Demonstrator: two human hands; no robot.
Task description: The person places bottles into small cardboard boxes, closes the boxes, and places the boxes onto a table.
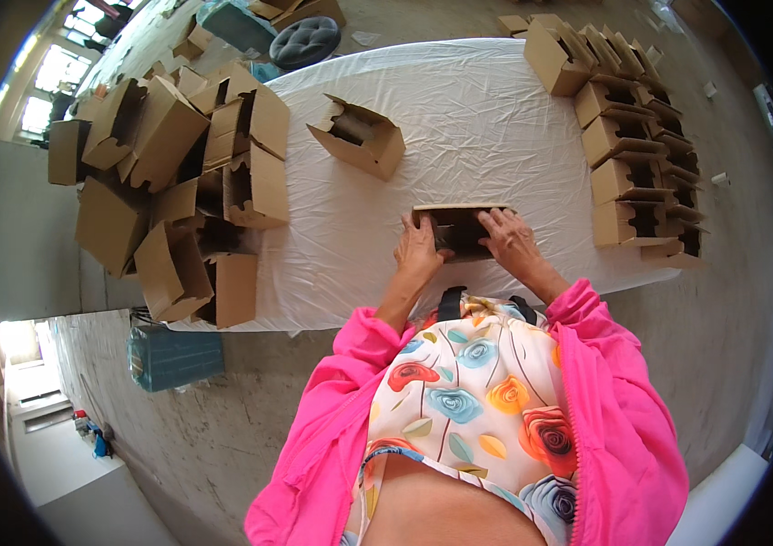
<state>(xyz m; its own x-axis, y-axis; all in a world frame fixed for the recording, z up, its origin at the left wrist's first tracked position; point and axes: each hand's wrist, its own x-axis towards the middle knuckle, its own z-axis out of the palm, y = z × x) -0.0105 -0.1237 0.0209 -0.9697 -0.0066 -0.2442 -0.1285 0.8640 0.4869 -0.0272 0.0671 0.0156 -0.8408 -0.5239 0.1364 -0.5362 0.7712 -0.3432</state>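
Observation:
A brown cardboard box with a dark open inside stands at the table's near edge, right in front of me. At its left side my left hand grips the wall, fingers along the upper edge. My right hand holds the opposite side, its fingertips reaching over the rim. Farther off and to the left, another open cardboard box sits tilted on the cloth with its notched flap raised. The undersides of both hands are hidden.
A white wrinkled cloth covers the table. Loose open boxes are heaped at the left, some overhanging the edge. Boxes in neat rows line the right. Beyond the far edge are a grey round tufted cushion and a blue-grey container.

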